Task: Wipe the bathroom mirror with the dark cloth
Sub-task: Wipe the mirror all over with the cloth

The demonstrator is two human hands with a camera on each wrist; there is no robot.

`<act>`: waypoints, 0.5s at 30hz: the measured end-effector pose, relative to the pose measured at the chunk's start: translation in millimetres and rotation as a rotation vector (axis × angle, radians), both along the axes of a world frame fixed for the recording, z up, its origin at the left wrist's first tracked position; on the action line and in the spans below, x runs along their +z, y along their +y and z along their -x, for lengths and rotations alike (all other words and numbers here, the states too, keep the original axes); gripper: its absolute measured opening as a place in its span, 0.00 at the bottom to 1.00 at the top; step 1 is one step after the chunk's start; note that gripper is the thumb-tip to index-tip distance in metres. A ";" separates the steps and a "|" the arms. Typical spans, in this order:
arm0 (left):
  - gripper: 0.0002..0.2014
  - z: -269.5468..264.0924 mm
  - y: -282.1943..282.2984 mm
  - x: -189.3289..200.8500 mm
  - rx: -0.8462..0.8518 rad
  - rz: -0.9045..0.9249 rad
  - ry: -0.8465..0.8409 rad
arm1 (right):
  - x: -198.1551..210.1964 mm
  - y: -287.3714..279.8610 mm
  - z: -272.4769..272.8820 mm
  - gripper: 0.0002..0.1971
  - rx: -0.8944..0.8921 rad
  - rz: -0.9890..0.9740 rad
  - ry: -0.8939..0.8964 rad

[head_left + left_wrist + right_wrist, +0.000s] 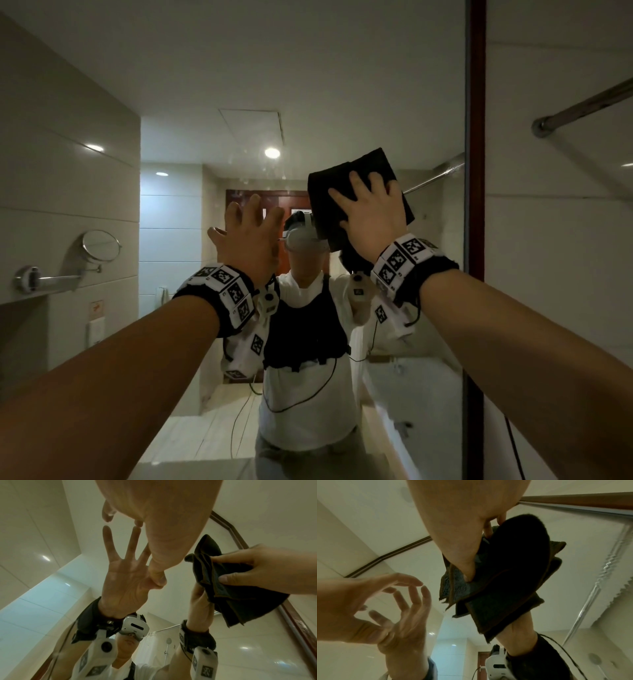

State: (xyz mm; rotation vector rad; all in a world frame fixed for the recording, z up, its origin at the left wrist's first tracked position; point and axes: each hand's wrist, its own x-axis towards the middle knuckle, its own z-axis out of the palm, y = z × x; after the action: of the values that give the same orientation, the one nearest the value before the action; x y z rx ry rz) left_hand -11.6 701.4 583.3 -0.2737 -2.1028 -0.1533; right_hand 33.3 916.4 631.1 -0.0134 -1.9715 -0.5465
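Pale tiled bathroom, seen from head height facing a large wall mirror (342, 68) with a dark wooden frame edge (476, 137) at right of frame. Centre right: right hand (371, 216) pressed flat on a folded dark cloth (342, 192) against the glass, fingers spread over it and thumb hooked on its lower edge, so clamped on the cloth. Centre: left hand (248, 233) raised just beside it, fingers apart and lightly bent, tips at the glass, holding nothing. Black wrist bands with white patterned markers on both forearms. Reflected below the hands: a person in a white shirt, dark chest harness and headset. Left edge: round shaving mirror (101, 246) on an arm. Upper right: metal rail (582, 106).
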 end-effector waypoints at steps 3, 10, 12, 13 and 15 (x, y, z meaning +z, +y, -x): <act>0.39 -1.8 1.4 0.2 0.005 0.004 0.001 | 2.7 0.3 -0.1 0.32 0.002 -0.002 0.023; 0.40 -2.3 0.5 -0.3 0.000 0.001 -0.012 | -5.5 0.3 2.2 0.28 -0.003 0.062 0.046; 0.40 -2.5 0.6 -0.6 -0.007 -0.002 -0.021 | -4.4 4.2 0.4 0.29 -0.039 0.016 0.037; 0.40 -2.6 0.6 -0.5 -0.011 -0.003 -0.028 | -3.5 5.1 -0.8 0.30 -0.050 -0.001 0.032; 0.40 -1.6 0.9 -0.8 -0.014 -0.001 -0.031 | -0.7 4.7 -3.4 0.32 -0.059 -0.014 0.028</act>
State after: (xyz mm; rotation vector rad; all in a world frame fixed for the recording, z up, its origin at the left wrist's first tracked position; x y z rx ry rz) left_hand -10.0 702.3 582.5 -0.2870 -2.1324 -0.1679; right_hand 36.7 921.1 630.4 -0.0697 -1.9445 -0.5956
